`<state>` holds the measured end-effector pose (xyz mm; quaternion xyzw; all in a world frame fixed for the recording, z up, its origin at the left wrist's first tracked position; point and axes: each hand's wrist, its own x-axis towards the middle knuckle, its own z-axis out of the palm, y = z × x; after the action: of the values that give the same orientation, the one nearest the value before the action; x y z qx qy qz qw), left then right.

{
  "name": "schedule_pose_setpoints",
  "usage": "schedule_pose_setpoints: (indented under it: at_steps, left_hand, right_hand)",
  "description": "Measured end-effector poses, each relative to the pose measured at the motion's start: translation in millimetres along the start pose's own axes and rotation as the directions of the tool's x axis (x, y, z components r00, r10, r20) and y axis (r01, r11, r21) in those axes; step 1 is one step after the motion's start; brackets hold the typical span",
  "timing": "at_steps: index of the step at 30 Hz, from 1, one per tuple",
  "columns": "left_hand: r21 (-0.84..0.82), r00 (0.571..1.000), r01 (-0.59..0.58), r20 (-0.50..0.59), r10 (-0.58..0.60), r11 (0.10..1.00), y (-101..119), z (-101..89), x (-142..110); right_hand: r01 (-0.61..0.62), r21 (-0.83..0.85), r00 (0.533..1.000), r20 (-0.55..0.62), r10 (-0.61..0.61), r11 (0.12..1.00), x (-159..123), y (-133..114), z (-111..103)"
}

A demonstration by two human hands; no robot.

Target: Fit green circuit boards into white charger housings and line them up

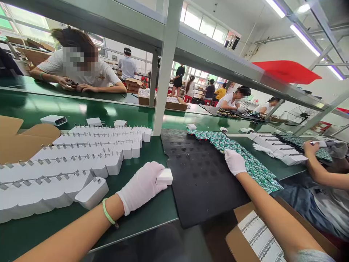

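My left hand (141, 186), in a white glove, is closed around a white plug charger housing (165, 177) just above the green bench, by the left edge of a black mat (196, 196). My right hand (235, 162), also gloved, reaches to the near edge of a spread of green circuit boards (245, 156). Its fingertips pinch a small circuit board (223, 151), partly hidden by the fingers. Left of my left hand stand several rows of white charger housings (68, 165) with metal prongs upward; one housing (92, 193) lies slightly askew at the front.
A cardboard box (231, 236) holding pronged white parts sits below the bench edge at right. Brown cardboard (24, 142) lies far left. A grey post (166, 69) rises behind the mat. Co-workers sit opposite and at right, where a person's hand (311, 148) holds a white housing.
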<state>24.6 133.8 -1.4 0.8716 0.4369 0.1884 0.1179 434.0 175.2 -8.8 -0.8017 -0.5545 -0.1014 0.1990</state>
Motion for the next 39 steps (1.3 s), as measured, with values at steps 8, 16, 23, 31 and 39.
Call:
schedule_pose_setpoints:
  at_steps: [8,16,23,31,39]
  left_hand:
    - [-0.266,0.992,0.049,-0.1,-0.078,0.963,-5.9,6.1,0.0]
    - [-0.336,0.992,-0.081,-0.123,0.042,0.938,9.4,0.2,-4.2]
    - [-0.349,0.981,-0.176,-0.135,0.136,0.92,22.9,-9.6,-8.2]
    - [-0.291,0.98,-0.184,-0.132,0.151,0.939,20.9,-9.6,-8.1]
    - [-0.228,0.971,-0.208,-0.164,0.172,0.951,24.8,-11.3,-11.7]
  right_hand:
    - [-0.059,0.63,0.978,0.194,-0.083,0.774,-40.4,-38.6,-33.4]
    - [-0.307,0.842,0.719,0.51,-0.471,0.443,-113.6,-105.3,-75.7]
    - [-0.504,0.819,0.564,0.552,-0.614,0.274,-125.4,-140.9,-76.1]
    - [-0.525,0.777,0.502,0.612,-0.611,0.347,-119.3,-146.4,-74.1]
    - [-0.499,0.752,0.487,0.654,-0.578,0.431,-119.5,-155.7,-82.3]
